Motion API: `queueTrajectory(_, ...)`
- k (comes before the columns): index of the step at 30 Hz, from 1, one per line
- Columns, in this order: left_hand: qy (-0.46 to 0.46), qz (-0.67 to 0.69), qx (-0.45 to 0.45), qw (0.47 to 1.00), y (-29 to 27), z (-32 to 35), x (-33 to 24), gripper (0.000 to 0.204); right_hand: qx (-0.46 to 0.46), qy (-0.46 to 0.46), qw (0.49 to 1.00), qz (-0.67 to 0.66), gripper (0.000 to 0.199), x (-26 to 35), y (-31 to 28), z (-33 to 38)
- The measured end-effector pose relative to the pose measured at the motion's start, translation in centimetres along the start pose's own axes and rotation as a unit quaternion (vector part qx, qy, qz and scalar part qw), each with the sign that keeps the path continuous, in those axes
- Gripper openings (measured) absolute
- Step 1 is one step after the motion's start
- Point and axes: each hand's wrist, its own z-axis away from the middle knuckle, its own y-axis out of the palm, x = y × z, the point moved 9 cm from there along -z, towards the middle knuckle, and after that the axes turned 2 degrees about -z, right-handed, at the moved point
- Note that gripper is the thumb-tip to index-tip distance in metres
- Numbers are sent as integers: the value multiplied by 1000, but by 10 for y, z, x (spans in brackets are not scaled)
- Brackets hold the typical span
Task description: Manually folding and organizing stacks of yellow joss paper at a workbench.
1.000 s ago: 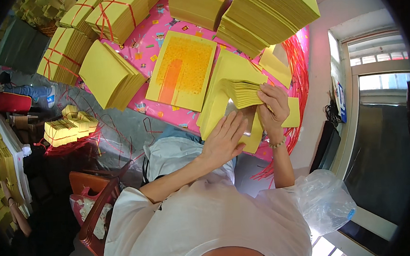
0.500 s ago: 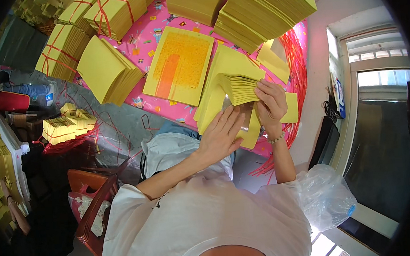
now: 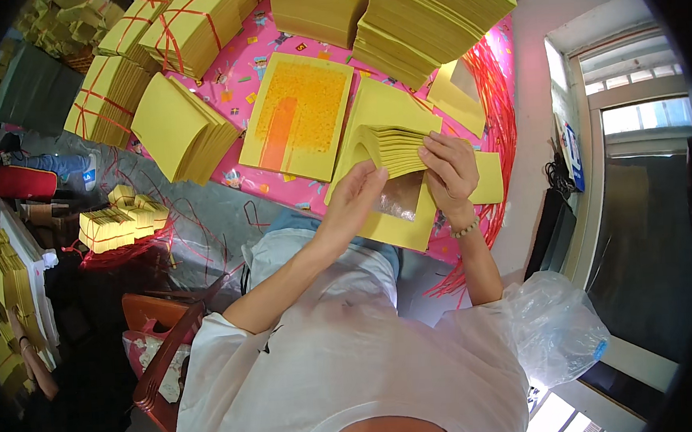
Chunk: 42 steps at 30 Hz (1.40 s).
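Yellow paper sheets (image 3: pixel 393 146), fanned into a curved stack, lie on the pink worktop (image 3: pixel 230 72) just right of the orange-printed sheet (image 3: pixel 296 112); my right hand (image 3: pixel 450 166) clamps their right edge, thumb on top. My left hand (image 3: pixel 353 204) rests open against the stack's near edge, fingers on the sheets, with a shiny foil square (image 3: pixel 400 201) showing between my hands. Beyond the printed sheet stand tall yellow stacks (image 3: pixel 429 13), and left of it a loose pile (image 3: pixel 178 127).
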Motion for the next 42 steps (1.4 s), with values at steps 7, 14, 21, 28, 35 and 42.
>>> queueTrajectory(7, -60, 10, -4, 998, -1, -7, 21, 28, 25, 0, 1000, -3, 26, 0, 3, -1)
queueTrajectory(14, -51, 8, -12, 999, -3, -7, 23, 25, 23, 2, 1000, 16, 33, 4, 1, 6)
queueTrajectory(21, -34, 23, -11, 999, 1, -5, 15, 23, 19, -13, 1000, 10, 31, 5, 1, 6)
queueTrajectory(28, -20, 8, -13, 1000, 0, -6, 19, 22, 9, -20, 1000, 6, 24, 5, -1, 7)
queueTrajectory(35, -4, 11, -23, 1000, 0, -6, 17, 19, 16, -14, 1000, 15, 25, 7, -3, 7)
queueTrajectory(42, -28, 8, -4, 1000, -2, -6, 23, 23, 20, -16, 999, 20, 25, 9, -4, 8)
